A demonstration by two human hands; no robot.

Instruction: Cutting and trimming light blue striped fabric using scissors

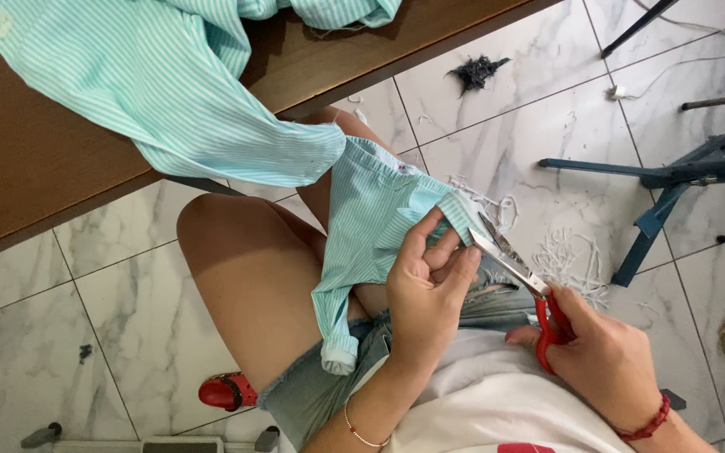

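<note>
Left hand (pixel 430 289) pinches a folded edge of the striped mint-green shirt (pixel 371 226), fingers closed on the fabric over the lap. Right hand (pixel 602 356) grips the red-handled scissors (pixel 518 277), blades parted, tips right at the held fabric edge beside the left fingertips. Shirt drapes from the brown wooden counter (pixel 35 159) down across the bare knee. White thread scraps (pixel 568 256) lie on the marble tile floor (pixel 127 319) near the scissors, a dark lint clump (pixel 476 71) farther off. Blue metal stool frame (pixel 673 180) stands at right. Red bracelet on right wrist.
</note>
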